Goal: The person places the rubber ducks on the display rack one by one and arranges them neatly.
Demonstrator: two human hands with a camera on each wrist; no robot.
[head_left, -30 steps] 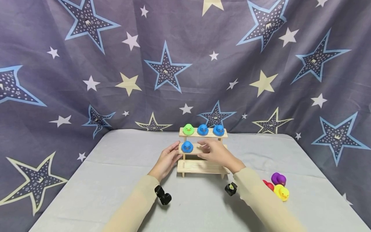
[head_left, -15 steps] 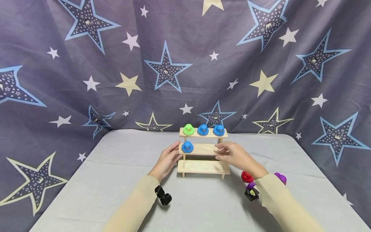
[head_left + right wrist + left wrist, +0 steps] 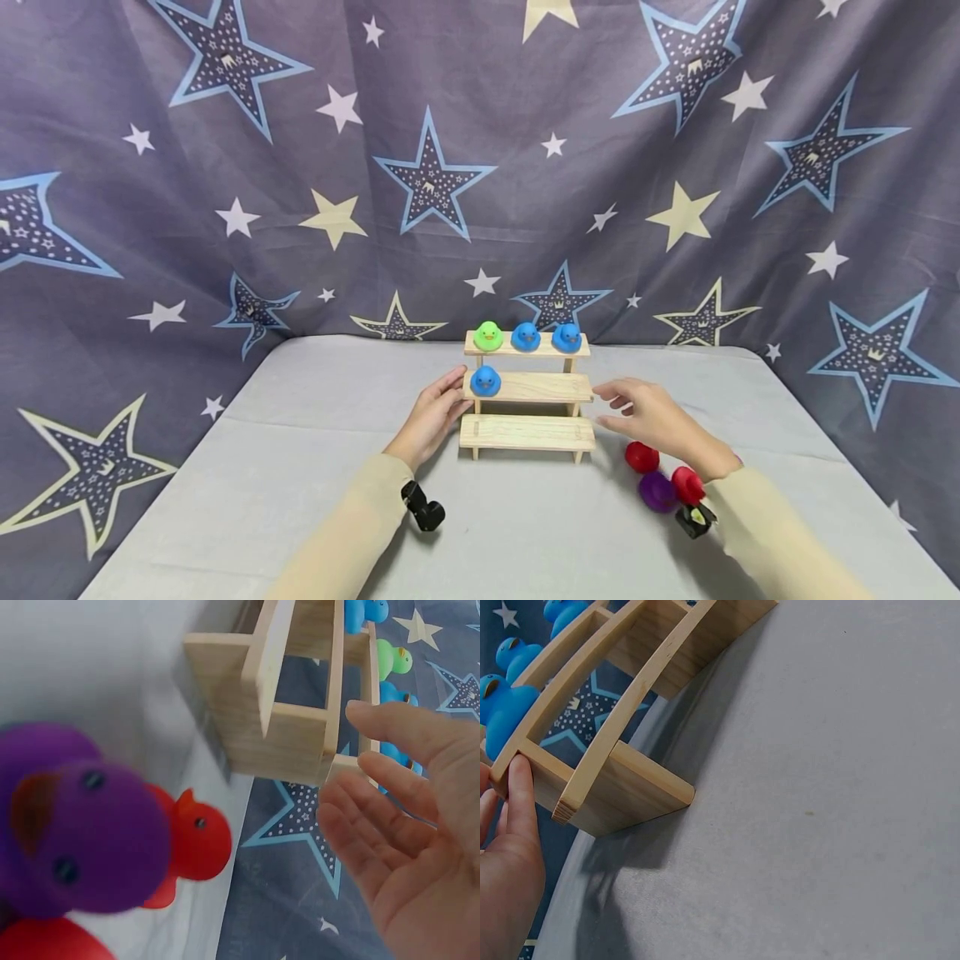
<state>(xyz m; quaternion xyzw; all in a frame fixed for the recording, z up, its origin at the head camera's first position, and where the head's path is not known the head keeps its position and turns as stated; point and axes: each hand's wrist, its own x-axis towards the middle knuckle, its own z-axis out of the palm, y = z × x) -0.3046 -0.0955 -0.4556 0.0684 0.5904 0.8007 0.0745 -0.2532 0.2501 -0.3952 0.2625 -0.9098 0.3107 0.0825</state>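
A three-step wooden shelf (image 3: 525, 388) stands mid-table. Its top step carries a green duck (image 3: 488, 336) and two blue ducks (image 3: 525, 336) (image 3: 566, 337); another blue duck (image 3: 485, 381) sits at the left of the middle step. My left hand (image 3: 453, 393) rests with straight fingers against the shelf's left end; in the left wrist view a finger (image 3: 519, 796) lies along the side post (image 3: 622, 791). My right hand (image 3: 609, 406) hovers open just right of the shelf and holds nothing. Below it on the table lie a red duck (image 3: 642, 457), a purple duck (image 3: 657, 491) and another red duck (image 3: 687, 483).
A grey cloth covers the table (image 3: 300, 467), and a star-printed curtain (image 3: 420, 167) hangs behind and on both sides. In the right wrist view the purple duck (image 3: 75, 832) fills the near left, a red duck (image 3: 191, 844) sits beside it, and the shelf (image 3: 292, 712) is beyond.
My right hand has left the shelf's middle step and moved right and down towards the loose ducks. The yellow duck is now out of sight. The left hand has stayed put.
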